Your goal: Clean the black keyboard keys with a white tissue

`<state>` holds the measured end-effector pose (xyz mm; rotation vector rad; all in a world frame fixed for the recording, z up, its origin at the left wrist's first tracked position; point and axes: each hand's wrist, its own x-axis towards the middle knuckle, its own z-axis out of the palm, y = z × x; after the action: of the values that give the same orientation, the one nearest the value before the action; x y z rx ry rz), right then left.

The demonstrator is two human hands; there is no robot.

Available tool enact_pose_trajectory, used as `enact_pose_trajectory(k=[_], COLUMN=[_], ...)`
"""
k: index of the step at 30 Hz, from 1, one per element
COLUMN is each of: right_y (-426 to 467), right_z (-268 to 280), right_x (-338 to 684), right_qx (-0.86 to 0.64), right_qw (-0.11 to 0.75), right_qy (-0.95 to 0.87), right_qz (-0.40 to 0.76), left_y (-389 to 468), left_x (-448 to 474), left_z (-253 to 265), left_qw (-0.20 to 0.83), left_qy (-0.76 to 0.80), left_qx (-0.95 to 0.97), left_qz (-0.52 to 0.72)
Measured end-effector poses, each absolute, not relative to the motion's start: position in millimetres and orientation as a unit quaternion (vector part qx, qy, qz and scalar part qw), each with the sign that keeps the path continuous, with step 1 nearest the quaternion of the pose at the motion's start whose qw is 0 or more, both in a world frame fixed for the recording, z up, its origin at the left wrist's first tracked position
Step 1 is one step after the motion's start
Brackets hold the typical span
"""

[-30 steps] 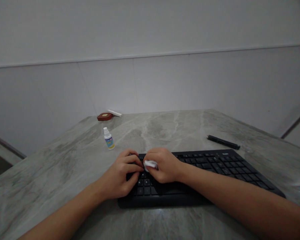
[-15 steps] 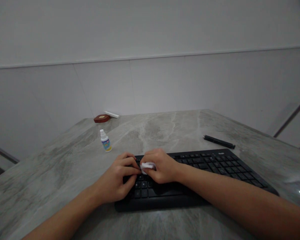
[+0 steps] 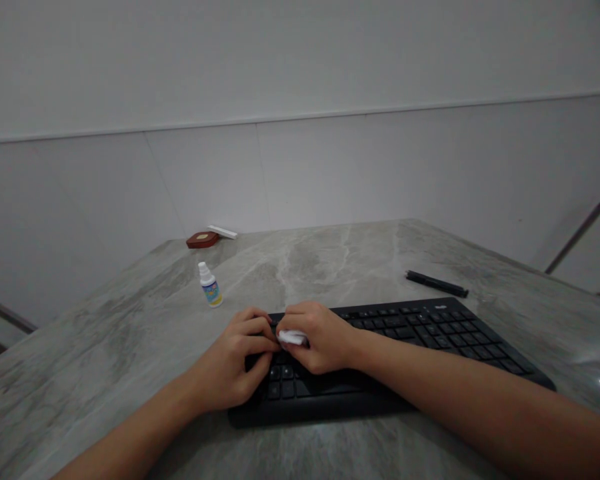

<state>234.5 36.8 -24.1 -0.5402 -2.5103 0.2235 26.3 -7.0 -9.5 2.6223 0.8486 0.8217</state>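
A black keyboard (image 3: pixel 330 408) lies on the table before me, partly covered by my hands and right forearm. My left hand (image 3: pixel 240 357) rests over its left end, fingers bent but apart, fingertips on the upper left keys. It grips nothing that I can see. Pinched in my right hand (image 3: pixel 317 340) is a folded white cloth or tissue (image 3: pixel 293 337), pressed down at the keyboard's upper left keys. The two hands nearly meet there, and the keys under the white piece are hidden.
A small white spray bottle (image 3: pixel 211 287) with a blue and yellow label stands left of the keyboard. Behind it lie a reddish-brown case (image 3: pixel 203 240) and a white flat strip (image 3: pixel 223 232). A black pen-like stick (image 3: pixel 437 284) lies beyond the keyboard's right half. A wall borders the marble-patterned table.
My right hand has shifted slightly left with the white piece, which is turned a little in the fingers. My left hand stays nearly in place.
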Motion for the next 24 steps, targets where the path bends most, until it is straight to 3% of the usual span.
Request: enact_pose_trajectory(k=[6, 24], right_y=[33.2, 35.8], right_z=[-23.4, -27.2], right_x=[232.5, 230.4], right_qx=[-0.229, -0.253], right_qw=[0.276, 0.294], right_qy=[-0.933, -0.912], right_qz=[0.011, 0.133], left_y=[-8.3, -9.2], left_x=[26.8, 29.1], left_z=[-8.3, -5.3], left_qw=[0.122, 0.125], left_qy=[0.29, 0.276], left_qx=[0.905, 0.906], left_qz=[0.286, 0.295])
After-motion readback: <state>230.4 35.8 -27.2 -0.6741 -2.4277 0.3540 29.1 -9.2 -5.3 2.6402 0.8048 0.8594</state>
